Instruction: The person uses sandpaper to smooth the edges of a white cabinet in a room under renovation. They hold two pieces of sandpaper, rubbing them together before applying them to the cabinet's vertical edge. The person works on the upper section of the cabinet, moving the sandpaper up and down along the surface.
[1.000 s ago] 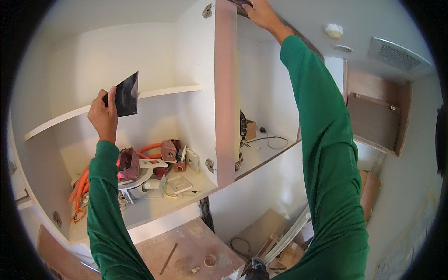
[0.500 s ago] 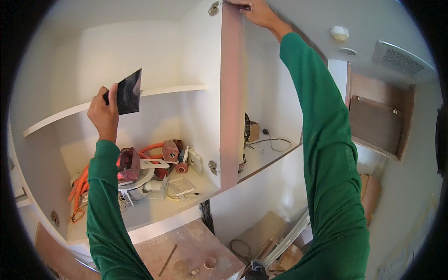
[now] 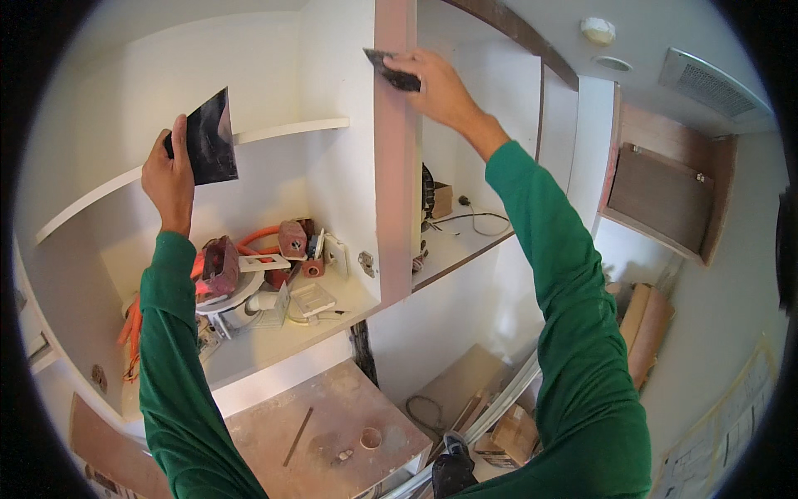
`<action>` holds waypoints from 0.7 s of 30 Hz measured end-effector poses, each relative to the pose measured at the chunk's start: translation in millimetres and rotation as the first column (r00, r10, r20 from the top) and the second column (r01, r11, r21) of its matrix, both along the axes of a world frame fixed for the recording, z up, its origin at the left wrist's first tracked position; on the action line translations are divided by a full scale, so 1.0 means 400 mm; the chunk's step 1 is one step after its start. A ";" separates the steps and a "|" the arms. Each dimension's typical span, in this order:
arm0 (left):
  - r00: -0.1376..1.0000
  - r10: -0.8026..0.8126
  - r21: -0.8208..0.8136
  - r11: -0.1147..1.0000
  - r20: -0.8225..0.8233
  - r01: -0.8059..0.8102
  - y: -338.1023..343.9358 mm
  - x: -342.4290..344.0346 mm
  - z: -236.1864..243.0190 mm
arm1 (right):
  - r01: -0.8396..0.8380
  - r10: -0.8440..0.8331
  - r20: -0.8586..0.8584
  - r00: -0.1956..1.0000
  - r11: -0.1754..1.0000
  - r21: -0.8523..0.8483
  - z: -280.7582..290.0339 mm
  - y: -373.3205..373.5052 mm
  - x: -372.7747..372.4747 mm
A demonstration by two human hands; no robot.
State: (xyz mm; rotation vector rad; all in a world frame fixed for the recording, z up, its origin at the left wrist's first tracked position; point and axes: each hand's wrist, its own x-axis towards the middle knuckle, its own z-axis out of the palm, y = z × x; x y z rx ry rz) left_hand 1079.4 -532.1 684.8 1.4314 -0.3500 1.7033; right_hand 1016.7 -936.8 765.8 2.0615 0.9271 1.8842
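Note:
My left hand (image 3: 169,176) is raised in front of the open cabinet, its fingers closed on a wide, dark putty knife (image 3: 213,143). That flat blade points up, near the white shelf (image 3: 291,130). Farther right, my right hand (image 3: 442,90) grips a smaller black scraper (image 3: 397,76), tilted across the upper part of a pinkish upright panel (image 3: 394,187) between two cabinet openings. The scraper's tip overlaps the panel's left edge; whether it touches the surface I cannot tell.
Orange conduit (image 3: 129,328), a reddish box (image 3: 220,264) and white frames (image 3: 312,299) clutter the cabinet floor. Below stands a dusty worktop (image 3: 332,416) with a thin stick (image 3: 298,436) and a small cup (image 3: 371,437). Cardboard boxes (image 3: 514,434) and a long white strip (image 3: 503,403) lie lower right.
My right hand has come down from the top of the pinkish panel, bringing the scraper into sight. My left hand with the putty knife has shifted slightly left and up in the picture.

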 end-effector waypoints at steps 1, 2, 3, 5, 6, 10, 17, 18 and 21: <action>0.999 -0.030 -0.012 0.999 -0.033 0.030 0.009 -0.016 0.008 | 0.005 -0.004 -0.053 0.999 1.000 0.024 -0.023 0.014 -0.013; 0.975 -0.212 -0.074 0.976 -0.064 0.207 0.015 -0.021 0.008 | 0.011 -0.006 -0.107 0.994 0.999 0.047 -0.050 0.024 -0.031; 0.917 -0.389 -0.139 0.917 -0.088 0.375 0.014 -0.015 -0.002 | 0.022 -0.010 -0.165 0.986 0.997 0.071 -0.077 0.031 -0.049; 0.741 -0.660 -0.280 0.740 -0.123 0.612 0.000 -0.062 -0.031 | 0.050 -0.027 -0.280 0.960 0.996 0.073 -0.098 0.024 -0.098; 0.489 -0.872 -0.395 0.451 -0.006 0.800 -0.015 -0.067 -0.057 | 0.057 -0.030 -0.330 0.944 0.996 0.074 -0.104 0.037 -0.127; -0.135 -0.990 -0.618 -0.086 -0.033 0.781 -0.097 -0.187 -0.241 | -0.352 0.428 -0.325 0.844 0.897 0.267 -0.236 0.169 -0.338; -0.767 -0.637 -0.647 -0.618 0.080 0.447 -0.213 -0.510 -0.303 | -0.736 0.688 -0.291 0.665 0.670 -0.100 -0.447 0.297 -0.509; -0.715 -0.684 -0.691 -0.588 0.147 0.420 -0.211 -0.551 -0.299 | -0.736 0.685 -0.284 0.671 0.662 -0.144 -0.449 0.302 -0.507; -0.515 -0.855 -0.691 -0.412 0.067 0.594 -0.215 -0.596 -0.301 | -0.680 0.637 -0.264 0.724 0.723 -0.119 -0.441 0.286 -0.502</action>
